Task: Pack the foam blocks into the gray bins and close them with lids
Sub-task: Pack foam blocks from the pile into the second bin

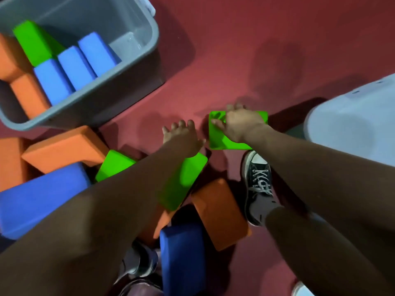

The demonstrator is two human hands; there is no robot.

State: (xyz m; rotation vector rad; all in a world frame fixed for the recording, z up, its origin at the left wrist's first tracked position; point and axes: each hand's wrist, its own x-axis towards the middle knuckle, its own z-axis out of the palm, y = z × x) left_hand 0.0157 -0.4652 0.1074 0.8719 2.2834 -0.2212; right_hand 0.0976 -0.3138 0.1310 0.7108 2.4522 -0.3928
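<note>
Foam blocks (64, 150) heaped loose on the red floor (235, 60) at 8 o'clock; more, blue, green and orange, packed upright in the open gray bin (136, 67) at 10 o'clock. Right hand (239, 124) pressed flat, fingers spread, on a green block (218, 139) at centre, not clamped. Left hand (181, 135) just beside, open, holding nothing; pale lid (352, 124) at 3 o'clock.

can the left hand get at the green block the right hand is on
Probably yes. The left hand hangs open just beside the green block, bare red floor between them; the right hand covers only part.
</note>
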